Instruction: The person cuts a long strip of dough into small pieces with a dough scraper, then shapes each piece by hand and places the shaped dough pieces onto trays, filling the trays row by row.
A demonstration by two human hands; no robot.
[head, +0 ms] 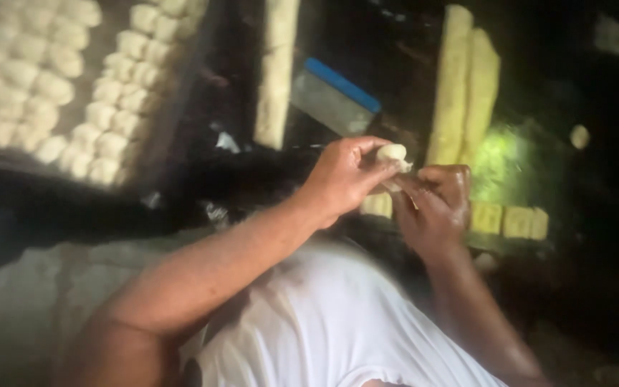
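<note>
In the middle of the frame: a small ball of dough [392, 153] sits between the two hands, above the white shirt.
Dough ball: it is pale, round and small. It is up off the table, pinched at the fingertips.
Left hand [344, 177]: the fingers are curled in tight and the tips squeeze the dough ball from the left side. The arm runs down to the lower left of the frame.
Right hand [435, 204]: it is just under and to the right of the dough ball, fingers bent and touching the bottom of the dough. How hard it holds is too blurry to tell.
Cut dough pieces [510, 221]: a short row of small square bits lies on the dark table [596, 186], right of the right hand. One more bit shows just below the left hand.
Long dough rolls [467, 86]: two thick yellow-white logs lie side by side, touching, at the top of the frame, above the right hand.
Another dough roll [275, 72]: one long log lies at the top middle, apart from the two.
Scraper [334, 97]: a flat tool with a blue handle lies between the single log and the pair.
Tray [173, 107]: in the upper left, it holds many round dough balls in rows, close together.
Little dough lump [579, 136]: alone at the right side, well apart from the hands.
White shirt [324, 322]: fills the bottom middle.
</note>
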